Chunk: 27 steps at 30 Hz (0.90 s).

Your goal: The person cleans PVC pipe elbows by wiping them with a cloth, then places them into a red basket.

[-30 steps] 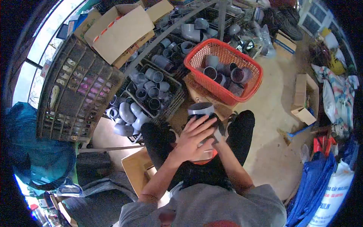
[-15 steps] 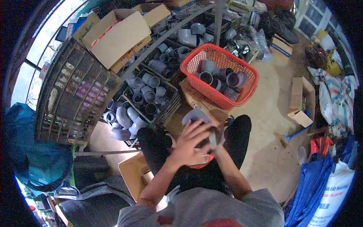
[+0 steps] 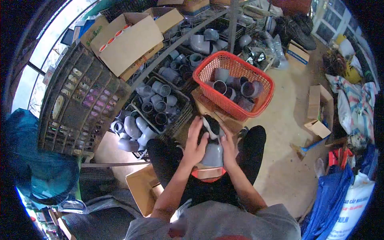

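Note:
A grey pipe fitting [image 3: 213, 154] is held between my two hands above my lap, its dark opening facing up and away from me. My left hand [image 3: 195, 146] grips its left side, the thumb on the near part. On the right side, my right hand [image 3: 229, 149] has its fingers around the fitting. Just below lies a red and tan object [image 3: 209, 173], partly hidden between my legs. Beyond my hands stands a red basket [image 3: 234, 108] with several grey fittings [image 3: 248, 89] in it.
Black crates [image 3: 182, 116] of grey fittings stand left of the basket. A large dark crate [image 3: 82, 104] and a cardboard box [image 3: 128, 44] are at upper left. An open box [image 3: 319, 108] and blue sacks [image 3: 326, 196] lie at right.
The fitting has turned, so its opening now faces up and away. My left hand has moved from over it to its left side. The view has shifted slightly.

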Each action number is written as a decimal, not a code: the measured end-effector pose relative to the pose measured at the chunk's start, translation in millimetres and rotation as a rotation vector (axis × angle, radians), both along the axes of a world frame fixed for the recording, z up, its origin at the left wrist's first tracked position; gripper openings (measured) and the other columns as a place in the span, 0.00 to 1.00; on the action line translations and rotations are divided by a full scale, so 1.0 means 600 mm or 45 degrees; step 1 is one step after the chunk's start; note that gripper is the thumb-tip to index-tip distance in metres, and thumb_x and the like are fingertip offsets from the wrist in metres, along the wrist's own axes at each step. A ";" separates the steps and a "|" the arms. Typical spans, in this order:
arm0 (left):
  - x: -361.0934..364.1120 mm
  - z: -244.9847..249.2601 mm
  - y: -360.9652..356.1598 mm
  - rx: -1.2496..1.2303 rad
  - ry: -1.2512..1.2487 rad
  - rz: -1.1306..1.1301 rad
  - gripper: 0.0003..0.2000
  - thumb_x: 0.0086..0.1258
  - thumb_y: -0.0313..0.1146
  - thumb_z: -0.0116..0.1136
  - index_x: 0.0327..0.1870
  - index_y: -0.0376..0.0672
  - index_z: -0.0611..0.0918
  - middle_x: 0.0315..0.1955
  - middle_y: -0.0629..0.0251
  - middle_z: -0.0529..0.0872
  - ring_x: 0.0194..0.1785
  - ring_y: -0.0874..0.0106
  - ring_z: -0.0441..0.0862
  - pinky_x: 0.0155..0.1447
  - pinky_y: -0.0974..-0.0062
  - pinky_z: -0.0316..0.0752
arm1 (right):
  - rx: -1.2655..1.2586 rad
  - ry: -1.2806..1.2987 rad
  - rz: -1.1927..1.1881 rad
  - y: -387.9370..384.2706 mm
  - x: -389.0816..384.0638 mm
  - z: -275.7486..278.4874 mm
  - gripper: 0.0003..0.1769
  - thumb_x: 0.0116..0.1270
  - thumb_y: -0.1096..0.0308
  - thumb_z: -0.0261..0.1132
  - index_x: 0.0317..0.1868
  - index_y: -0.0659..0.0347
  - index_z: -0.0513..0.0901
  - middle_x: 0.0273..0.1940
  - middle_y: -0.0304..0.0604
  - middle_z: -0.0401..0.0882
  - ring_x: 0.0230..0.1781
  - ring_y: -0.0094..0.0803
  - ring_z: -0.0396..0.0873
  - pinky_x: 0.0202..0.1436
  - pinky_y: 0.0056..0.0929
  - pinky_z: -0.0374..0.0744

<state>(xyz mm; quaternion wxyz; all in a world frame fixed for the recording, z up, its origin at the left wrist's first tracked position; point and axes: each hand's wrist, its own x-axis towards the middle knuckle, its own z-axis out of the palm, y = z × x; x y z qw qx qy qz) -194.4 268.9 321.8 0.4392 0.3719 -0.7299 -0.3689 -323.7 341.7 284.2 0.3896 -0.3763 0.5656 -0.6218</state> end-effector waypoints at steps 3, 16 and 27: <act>0.009 -0.021 0.024 -0.029 -0.025 -0.203 0.20 0.70 0.26 0.58 0.64 0.39 0.77 0.73 0.53 0.69 0.79 0.52 0.60 0.81 0.55 0.52 | -0.052 -0.164 -0.070 -0.013 -0.009 -0.010 0.33 0.81 0.48 0.47 0.77 0.62 0.63 0.74 0.50 0.64 0.75 0.40 0.61 0.79 0.38 0.57; 0.026 0.022 0.043 -0.326 -0.412 -0.432 0.19 0.64 0.29 0.62 0.58 0.45 0.82 0.71 0.61 0.73 0.79 0.54 0.60 0.80 0.52 0.54 | -0.338 -0.881 0.098 -0.045 -0.004 -0.024 0.33 0.83 0.48 0.40 0.78 0.60 0.61 0.74 0.50 0.65 0.73 0.43 0.65 0.79 0.42 0.60; 0.025 -0.007 0.036 0.002 -0.180 -0.230 0.27 0.67 0.36 0.64 0.68 0.42 0.76 0.75 0.55 0.67 0.79 0.53 0.59 0.80 0.55 0.55 | 0.181 -1.299 0.106 -0.026 -0.020 -0.011 0.38 0.71 0.38 0.55 0.69 0.61 0.71 0.61 0.48 0.79 0.60 0.42 0.79 0.67 0.44 0.77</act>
